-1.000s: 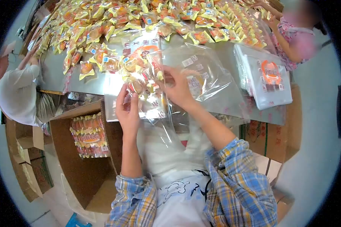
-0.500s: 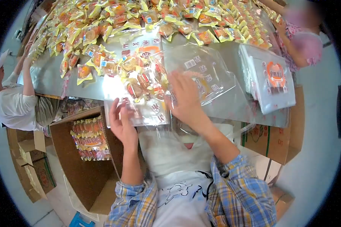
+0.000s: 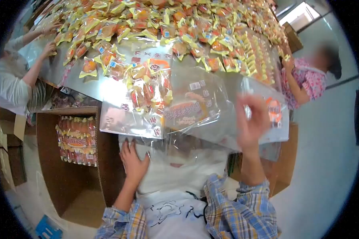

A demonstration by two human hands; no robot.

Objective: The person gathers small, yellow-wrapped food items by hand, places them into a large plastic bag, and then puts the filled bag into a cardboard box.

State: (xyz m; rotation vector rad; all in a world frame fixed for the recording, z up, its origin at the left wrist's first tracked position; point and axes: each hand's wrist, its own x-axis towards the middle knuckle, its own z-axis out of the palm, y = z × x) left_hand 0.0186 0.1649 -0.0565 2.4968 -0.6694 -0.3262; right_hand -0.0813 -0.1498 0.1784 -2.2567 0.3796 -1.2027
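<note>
My left hand (image 3: 133, 164) rests spread on the white cloth at my lap, just below the table edge, holding nothing. My right hand (image 3: 252, 121) is raised over the right side of the table, in front of a stack of printed clear bags (image 3: 281, 129); motion smears its curled fingers, and whether they grip anything is unclear. Several wrapped cakes (image 3: 149, 91) lie on a printed plastic sheet (image 3: 125, 119) in front of me. Beside them a clear printed bag (image 3: 193, 105) lies flat, its lower part hanging over the edge.
A large pile of wrapped cakes (image 3: 179, 24) covers the back of the table. An open carton (image 3: 71, 187) with a packed bag of cakes (image 3: 77, 140) stands lower left. One person (image 3: 12, 79) works at the left, another (image 3: 303, 81) at the right.
My left hand has dropped from the cakes to my lap. My right hand has left the clear bag and moved right to the bag stack. The camera view has shifted.
</note>
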